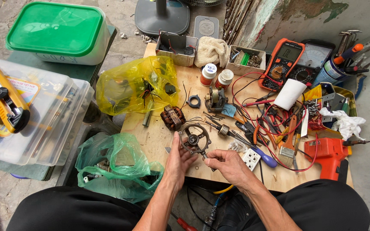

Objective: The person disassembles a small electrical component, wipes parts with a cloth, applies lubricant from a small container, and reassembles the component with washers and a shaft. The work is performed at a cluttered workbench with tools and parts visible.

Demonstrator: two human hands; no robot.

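I see a round grey metal bracket [195,140] with spokes and a hole in the middle, tilted up just over the wooden bench [159,132].

The right hand's [230,164] fingers [210,162] pinch something perhaps too small to tell.

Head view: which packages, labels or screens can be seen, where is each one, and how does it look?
Orange meter: back right of the board, grey screen.
Two small bottles: back centre, white caps, orange and white labels.
Green-lidded box: far left, white, rectangular.
Yellow bag: left of the bottles, see-through.
Green bag: beside the left hand.
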